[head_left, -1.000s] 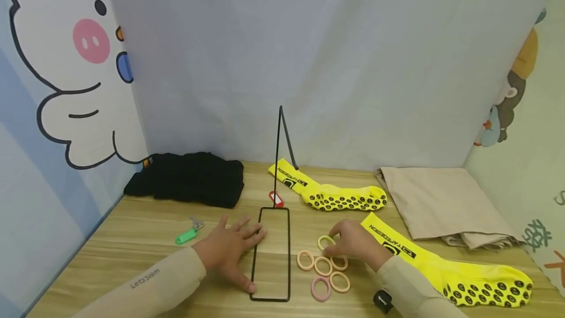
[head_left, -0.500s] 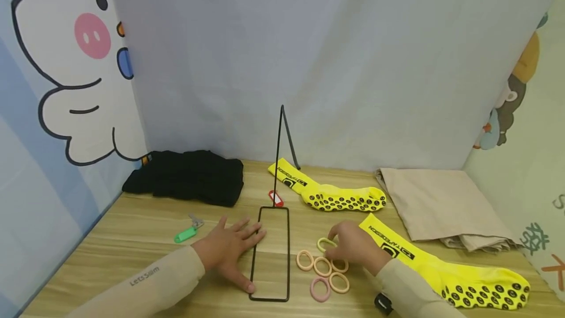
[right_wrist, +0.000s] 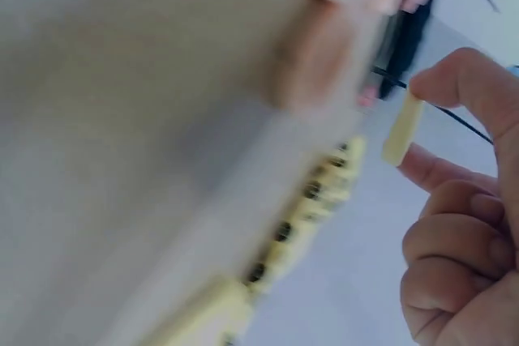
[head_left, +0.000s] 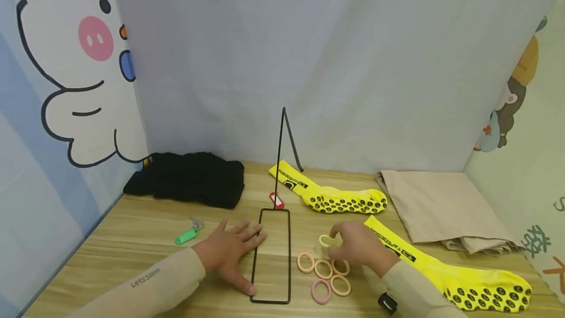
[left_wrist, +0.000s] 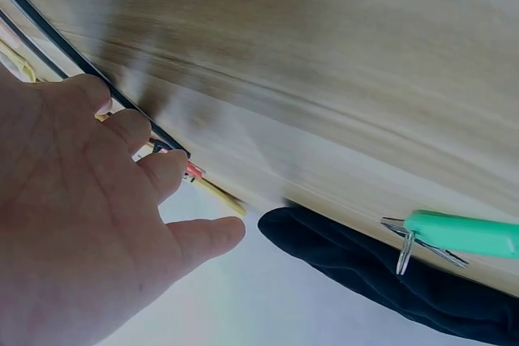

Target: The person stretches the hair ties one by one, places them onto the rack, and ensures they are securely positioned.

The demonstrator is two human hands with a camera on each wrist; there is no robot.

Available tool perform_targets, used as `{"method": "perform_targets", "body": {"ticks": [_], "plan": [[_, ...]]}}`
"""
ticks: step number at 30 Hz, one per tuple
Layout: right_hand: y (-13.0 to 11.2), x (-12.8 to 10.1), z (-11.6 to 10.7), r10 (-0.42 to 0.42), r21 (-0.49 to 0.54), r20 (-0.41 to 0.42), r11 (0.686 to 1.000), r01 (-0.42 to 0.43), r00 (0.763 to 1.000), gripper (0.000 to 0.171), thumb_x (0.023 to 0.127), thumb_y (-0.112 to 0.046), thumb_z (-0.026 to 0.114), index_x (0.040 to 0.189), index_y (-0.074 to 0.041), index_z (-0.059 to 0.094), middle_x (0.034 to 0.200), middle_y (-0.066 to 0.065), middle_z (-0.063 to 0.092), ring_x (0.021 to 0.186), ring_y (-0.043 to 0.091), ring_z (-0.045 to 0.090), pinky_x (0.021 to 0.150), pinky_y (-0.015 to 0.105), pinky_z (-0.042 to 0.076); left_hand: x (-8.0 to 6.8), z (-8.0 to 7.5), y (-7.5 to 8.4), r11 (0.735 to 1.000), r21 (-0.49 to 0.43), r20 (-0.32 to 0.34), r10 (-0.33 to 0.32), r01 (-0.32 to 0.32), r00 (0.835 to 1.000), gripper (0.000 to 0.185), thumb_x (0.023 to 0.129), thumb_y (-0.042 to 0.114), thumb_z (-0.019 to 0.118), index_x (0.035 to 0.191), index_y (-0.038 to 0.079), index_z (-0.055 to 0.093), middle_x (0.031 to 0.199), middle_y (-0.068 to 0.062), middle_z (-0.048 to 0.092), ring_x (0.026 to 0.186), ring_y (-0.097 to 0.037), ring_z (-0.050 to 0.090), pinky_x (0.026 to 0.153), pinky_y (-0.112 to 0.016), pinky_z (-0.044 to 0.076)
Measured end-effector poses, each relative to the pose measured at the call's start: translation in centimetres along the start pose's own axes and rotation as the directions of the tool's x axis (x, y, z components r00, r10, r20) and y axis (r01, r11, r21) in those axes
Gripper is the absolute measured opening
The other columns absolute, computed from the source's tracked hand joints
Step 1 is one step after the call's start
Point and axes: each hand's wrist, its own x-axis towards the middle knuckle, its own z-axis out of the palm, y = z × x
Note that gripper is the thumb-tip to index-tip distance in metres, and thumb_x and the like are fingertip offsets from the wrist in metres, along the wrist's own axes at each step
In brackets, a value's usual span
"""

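Right hand [head_left: 359, 245] pinches a pale yellow hair ring [head_left: 327, 240], lifted just off the table [head_left: 132, 239].
Left hand [head_left: 227, 251] lies flat, fingers spread, fingertips on the black wire frame [head_left: 289, 259]. Five more rings [head_left: 324, 276] lie below the right hand's fingers.

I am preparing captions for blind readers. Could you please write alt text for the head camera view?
A person's right hand pinches a pale yellow hair tie above five more hair ties on a wooden table, while the left hand rests flat on a black wire stand. Two yellow socks, a black cloth, a beige cloth and a green key tag lie around.
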Motion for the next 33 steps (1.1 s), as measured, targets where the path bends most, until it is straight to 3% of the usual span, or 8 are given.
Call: {"method": "perform_targets", "body": {"ticks": [4,7,17,19,21,25,30,33], "plan": [[-1.4,-1.4,-2.9,-0.102,-0.024,-0.137,0.995,0.099,0.985,0.024,0.073,-0.026,0.071,0.093,-0.013,0.07,0.056,-0.009,0.048,0.047,0.001,0.031,0.044,0.018,0.028,0.0,-0.2,0.1,1.0,-0.012,0.01,-0.003,0.003,1.0,0.114,0.058,0.088,0.05,0.149,0.029,0.016,0.156,0.005,0.014,0.144,-0.026,0.011,0.106,-0.066,0.013],[-3.1,-2.7,-5.3,-0.267,-0.094,-0.315,0.964,0.25,0.911,0.022,0.071,-0.022,0.073,0.091,-0.013,0.07,0.049,-0.013,0.03,0.045,-0.003,0.017,0.043,0.015,0.019,0.0,-0.2,0.2,1.0,-0.018,0.021,-0.01,0.01,1.0,0.113,0.058,0.087,0.05,0.149,0.029,0.016,0.157,0.005,0.013,0.144,-0.026,0.011,0.106,-0.065,0.013],[-8.9,-5.2,-10.7,-0.66,-0.46,-0.705,0.704,0.541,0.26,0.026,0.082,-0.031,0.057,0.087,-0.009,0.071,0.049,-0.01,0.047,0.04,-0.002,0.029,0.037,0.012,0.022,0.1,-0.1,0.2,1.0,-0.012,0.007,-0.009,0.009,1.0,0.113,0.058,0.088,0.05,0.149,0.028,0.018,0.156,0.005,0.014,0.144,-0.026,0.012,0.105,-0.065,0.015],[-9.4,-4.7,-11.0,-0.674,-0.509,-0.721,0.674,0.535,0.162,0.024,0.075,-0.027,0.064,0.089,-0.009,0.072,0.055,-0.009,0.057,0.04,-0.001,0.034,0.036,0.014,0.024,0.1,-0.2,0.1,1.0,-0.009,0.013,-0.014,0.014,1.0,0.113,0.058,0.088,0.05,0.149,0.029,0.017,0.156,0.005,0.014,0.144,-0.026,0.012,0.105,-0.065,0.015],[-9.9,-3.9,-11.5,-0.68,-0.543,-0.725,0.663,0.516,0.111,0.027,0.07,-0.024,0.067,0.092,-0.01,0.073,0.062,-0.007,0.064,0.042,0.0,0.042,0.036,0.017,0.029,0.1,-0.2,0.1,1.0,-0.007,0.018,-0.017,0.017,1.0,0.113,0.058,0.088,0.05,0.149,0.029,0.017,0.156,0.005,0.013,0.144,-0.026,0.011,0.105,-0.065,0.015],[-11.9,-2.9,-13.1,-0.691,-0.564,-0.699,0.69,0.453,0.183,0.029,0.073,-0.025,0.065,0.098,-0.01,0.071,0.066,-0.003,0.068,0.039,0.003,0.045,0.034,0.02,0.03,0.2,-0.1,0.1,1.0,-0.003,0.024,-0.021,0.021,0.999,0.114,0.057,0.089,0.049,0.149,0.029,0.017,0.157,0.006,0.013,0.144,-0.026,0.011,0.105,-0.065,0.015],[-13.0,-1.8,-14.3,-0.599,-0.488,-0.68,0.8,0.349,0.423,0.049,0.074,-0.021,0.069,0.12,-0.006,0.059,0.047,-0.004,0.046,0.036,0.005,0.021,0.035,0.019,0.018,0.1,-0.2,0.2,1.0,-0.001,0.028,-0.028,0.028,0.999,0.114,0.057,0.088,0.05,0.149,0.03,0.017,0.156,0.006,0.013,0.144,-0.025,0.011,0.106,-0.064,0.014],[-12.6,-1.4,-14.2,-0.529,-0.425,-0.664,0.849,0.314,0.529,0.064,0.073,-0.019,0.074,0.131,-0.006,0.05,0.047,-0.003,0.04,0.037,0.006,0.018,0.037,0.02,0.017,0.0,-0.4,0.3,0.999,0.0,0.033,-0.033,0.033,0.999,0.114,0.057,0.088,0.051,0.149,0.03,0.017,0.156,0.007,0.013,0.144,-0.025,0.011,0.106,-0.064,0.015]]}}
